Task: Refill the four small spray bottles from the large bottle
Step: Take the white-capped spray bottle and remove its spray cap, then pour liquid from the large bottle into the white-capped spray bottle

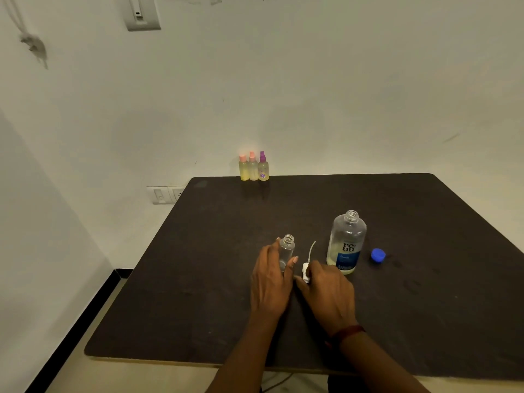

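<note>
A small clear spray bottle (287, 248) stands open-necked on the dark table (198, 279); my left hand (270, 282) grips its body. Just to its right my right hand (326, 290) pinches the white spray head (306, 272), whose thin dip tube sticks up toward the back. The large clear bottle (346, 241) with a blue label stands uncapped beside my right hand, with a little yellowish liquid at its bottom. Its blue cap (378, 255) lies to the right. Three small capped spray bottles (253, 167) holding yellowish liquid stand in a row at the table's far edge.
The table sits against a white wall, with its left edge near a wall socket (166, 195). A switch plate (141, 12) hangs high on the wall. The floor shows past the table's front and left edges.
</note>
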